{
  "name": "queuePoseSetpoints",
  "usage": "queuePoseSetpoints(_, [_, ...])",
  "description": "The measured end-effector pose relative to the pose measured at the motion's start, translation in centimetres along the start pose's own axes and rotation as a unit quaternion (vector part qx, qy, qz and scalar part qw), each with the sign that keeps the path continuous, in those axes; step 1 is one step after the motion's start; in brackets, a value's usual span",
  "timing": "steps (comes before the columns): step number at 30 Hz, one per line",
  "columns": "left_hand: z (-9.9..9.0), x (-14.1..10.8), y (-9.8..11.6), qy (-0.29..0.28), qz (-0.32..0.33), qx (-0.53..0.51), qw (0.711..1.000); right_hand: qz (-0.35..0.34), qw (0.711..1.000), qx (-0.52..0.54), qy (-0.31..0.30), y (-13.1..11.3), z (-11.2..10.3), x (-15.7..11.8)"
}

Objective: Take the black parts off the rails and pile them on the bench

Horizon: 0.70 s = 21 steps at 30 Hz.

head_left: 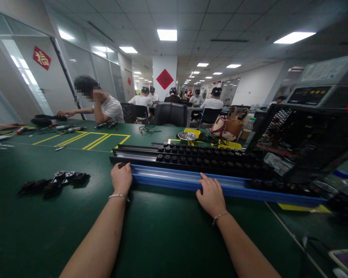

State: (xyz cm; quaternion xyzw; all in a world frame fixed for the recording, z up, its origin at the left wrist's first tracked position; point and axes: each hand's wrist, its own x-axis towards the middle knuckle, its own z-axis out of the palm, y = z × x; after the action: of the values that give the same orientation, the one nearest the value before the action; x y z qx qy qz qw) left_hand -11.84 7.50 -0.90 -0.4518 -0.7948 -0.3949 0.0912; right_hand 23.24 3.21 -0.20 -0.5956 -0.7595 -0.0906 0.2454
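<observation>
A long blue channel rail [168, 177] lies across the green table in front of me. Several small black parts sit inside its right-hand stretch, while its left and middle stretch shows a bare shiny groove. My left hand [121, 178] is closed at the rail's left end around a small black part [121, 165], mostly hidden by the fingers. Farther right, my right hand [211, 195] grips the rail's near wall, fingertips over its top edge. Behind the blue rail, black rails [136, 156] run parallel, holding rows of black parts [188, 159].
Loose black parts [65, 177] lie in a pile at left. Beyond the rails stand a metal bowl [187, 136] and a yellow tray [193, 132]. An opened computer case [301, 135] rises at right. A person [104, 106] sits across the table at left.
</observation>
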Motion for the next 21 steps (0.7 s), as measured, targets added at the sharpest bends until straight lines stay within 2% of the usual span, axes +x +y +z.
queuePoseSetpoints(7, [-1.4,0.8,-1.2,0.017,-0.057,0.000,0.998,0.001,1.000,0.007,-0.001,0.1,0.0,-0.1])
queuePoseSetpoints(13, [-3.6,1.1,-1.7,0.032,-0.144,-0.002,0.989,0.004,1.000,0.009,-0.005,0.1,-0.1,-0.1])
queuePoseSetpoints(18, [-6.1,1.2,-4.4,0.055,-0.151,0.068,0.985,0.006,1.000,0.012,-0.003,0.0,-0.1,-0.1])
queuePoseSetpoints(21, [-7.1,1.5,-6.5,0.042,-0.157,0.117,0.980,0.006,1.000,0.012,-0.002,-0.1,-0.2,-0.1])
